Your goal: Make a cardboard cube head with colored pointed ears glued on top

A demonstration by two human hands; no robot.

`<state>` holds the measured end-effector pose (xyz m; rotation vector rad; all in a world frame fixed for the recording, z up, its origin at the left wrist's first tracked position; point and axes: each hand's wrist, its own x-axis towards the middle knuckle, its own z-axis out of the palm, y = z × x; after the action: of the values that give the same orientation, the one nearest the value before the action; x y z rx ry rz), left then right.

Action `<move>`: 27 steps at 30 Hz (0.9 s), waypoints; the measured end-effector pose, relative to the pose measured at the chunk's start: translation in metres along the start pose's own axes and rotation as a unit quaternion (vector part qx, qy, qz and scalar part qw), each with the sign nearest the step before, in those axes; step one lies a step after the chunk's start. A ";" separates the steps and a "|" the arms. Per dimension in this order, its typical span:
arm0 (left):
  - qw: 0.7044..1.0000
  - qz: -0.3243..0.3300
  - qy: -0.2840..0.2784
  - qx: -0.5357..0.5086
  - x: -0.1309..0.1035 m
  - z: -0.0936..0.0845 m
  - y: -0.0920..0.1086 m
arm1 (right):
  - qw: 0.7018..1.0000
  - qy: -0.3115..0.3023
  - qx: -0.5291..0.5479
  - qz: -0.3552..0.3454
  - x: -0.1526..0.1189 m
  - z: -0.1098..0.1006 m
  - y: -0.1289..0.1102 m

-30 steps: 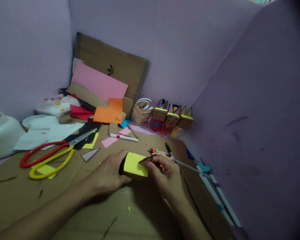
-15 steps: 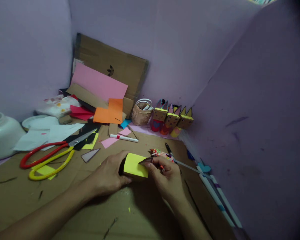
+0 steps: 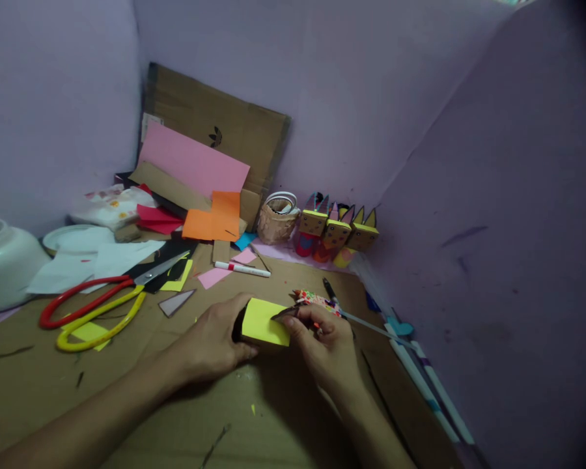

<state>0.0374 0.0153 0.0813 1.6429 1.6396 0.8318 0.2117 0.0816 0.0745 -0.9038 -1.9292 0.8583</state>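
My left hand grips a small cardboard box by its left side; the face turned up is yellow. My right hand pinches a small dark-edged pointed piece between thumb and finger, its tip over the right part of the yellow face. Whether the piece touches the face is too small to tell. A grey triangle with a dark outline lies on the cardboard left of the box. Beyond my right hand is a patterned item.
Big red-and-yellow scissors lie at left near a white jar. A white marker, orange paper and a pink sheet are farther back. Three box-headed figures stand by the wall. White sticks lie at right.
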 end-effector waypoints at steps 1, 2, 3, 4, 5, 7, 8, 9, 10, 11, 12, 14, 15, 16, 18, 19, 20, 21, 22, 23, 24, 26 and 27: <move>1.000 0.000 0.001 -0.001 0.000 0.000 0.000 | 1.000 -0.001 0.001 0.002 0.000 0.000 0.000; 1.000 0.000 0.001 -0.001 0.001 0.000 -0.001 | 1.000 -0.003 0.002 0.003 0.000 0.000 0.000; 1.000 0.001 0.002 0.000 0.001 0.000 -0.001 | 1.000 -0.005 0.004 0.003 0.000 0.000 0.000; 1.000 0.001 0.003 0.001 0.001 0.001 -0.002 | 1.000 -0.006 0.005 0.003 0.000 0.000 0.001; 1.000 0.000 0.004 0.002 0.001 0.001 -0.003 | 1.000 -0.007 0.007 0.003 0.000 0.000 0.001; 1.000 -0.002 0.007 0.004 0.001 0.002 -0.004 | 1.000 -0.007 0.007 0.003 0.000 0.000 0.001; 1.000 -0.002 0.009 0.003 0.001 0.002 -0.004 | 1.000 -0.007 0.006 0.005 0.000 0.000 0.001; 1.000 -0.002 0.009 0.001 0.001 0.002 -0.004 | 1.000 -0.007 0.004 0.007 0.000 0.000 0.001; 1.000 -0.001 0.009 -0.002 0.001 0.002 -0.004 | 1.000 -0.007 0.003 0.008 0.000 0.000 0.001; 1.000 0.000 0.008 -0.005 0.001 0.002 -0.004 | 1.000 -0.007 0.001 0.008 0.000 0.000 0.001; 1.000 0.002 0.006 -0.009 0.000 0.001 -0.003 | 1.000 -0.007 -0.001 0.007 0.000 0.000 0.001; 1.000 0.001 0.002 -0.015 0.000 0.001 -0.002 | 1.000 -0.007 -0.004 0.003 0.000 0.000 0.001; 1.000 0.000 0.000 -0.016 0.000 0.000 -0.002 | 1.000 -0.007 -0.005 0.001 0.000 0.000 0.001; 1.000 -0.001 -0.002 -0.016 0.000 0.000 -0.002 | 1.000 -0.008 -0.004 -0.001 0.000 0.000 0.001; 1.000 -0.004 -0.002 -0.012 0.000 0.001 -0.003 | 1.000 -0.007 -0.002 0.000 0.000 0.000 0.002; 1.000 -0.006 0.000 -0.010 0.000 0.001 -0.004 | 1.000 -0.008 -0.001 0.002 0.000 0.000 0.002; 1.000 -0.008 0.001 -0.009 0.001 0.001 -0.005 | 1.000 -0.007 0.001 0.005 0.000 0.001 0.003; 1.000 -0.010 0.003 -0.009 0.001 0.001 -0.005 | 1.000 -0.008 0.002 0.007 -0.001 0.001 0.004; 1.000 -0.010 0.004 -0.009 0.001 0.002 -0.005 | 1.000 -0.009 0.002 0.008 -0.001 0.001 0.004; 1.000 -0.010 0.004 -0.009 0.001 0.002 -0.005 | 1.000 -0.009 0.002 0.010 -0.001 0.001 0.005; 1.000 -0.010 0.002 -0.008 0.001 0.001 -0.005 | 1.000 -0.010 0.003 0.010 -0.001 0.001 0.005; 1.000 -0.010 0.000 -0.007 0.001 0.001 -0.003 | 1.000 -0.012 0.004 0.012 -0.001 0.001 0.005; 1.000 -0.009 0.000 -0.007 0.001 0.001 -0.002 | 1.000 -0.012 0.006 0.012 -0.001 0.001 0.005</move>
<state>0.0367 0.0163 0.0791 1.6150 1.6431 0.8329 0.2126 0.0833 0.0693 -0.9153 -1.9361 0.8983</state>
